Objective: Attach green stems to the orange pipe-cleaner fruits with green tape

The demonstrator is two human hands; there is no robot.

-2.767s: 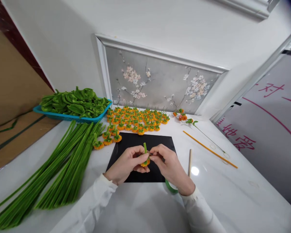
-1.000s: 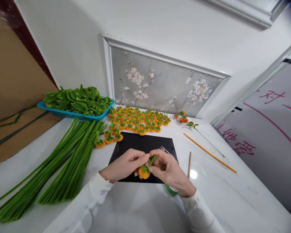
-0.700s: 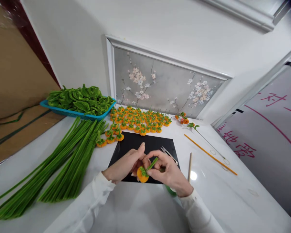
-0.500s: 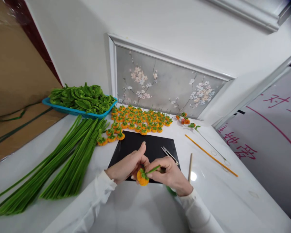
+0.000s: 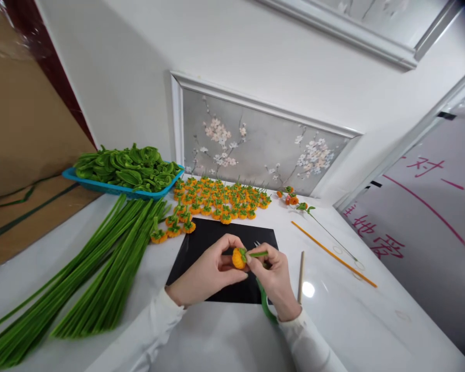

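An orange fuzzy flower (image 5: 238,258) with green sepals and a short green stem is held above a black mat (image 5: 227,297). My right hand (image 5: 273,276) pinches it by the stem, just behind the sepals. My left hand (image 5: 213,271) curves around the bloom's left side, thumb apart from the fingers; the index finger is close to the petals, and whether it touches them I cannot tell. A green strip (image 5: 264,299), perhaps tape, shows beneath my right hand. Tips of metal snips (image 5: 257,244) peek out behind that hand, the rest hidden.
Many similar orange flowers (image 5: 220,199) stand behind the mat. Left are green fuzzy stems (image 5: 112,268) and a blue tray (image 5: 120,192) of green leaves. On the right lie an orange stick (image 5: 333,253), a thin rod (image 5: 301,277) and a wired flower sprig (image 5: 290,199).
The flower has been lifted and turned, its bloom now facing left and its stem right. My left thumb has swung down from pointing up. The view has shifted slightly.
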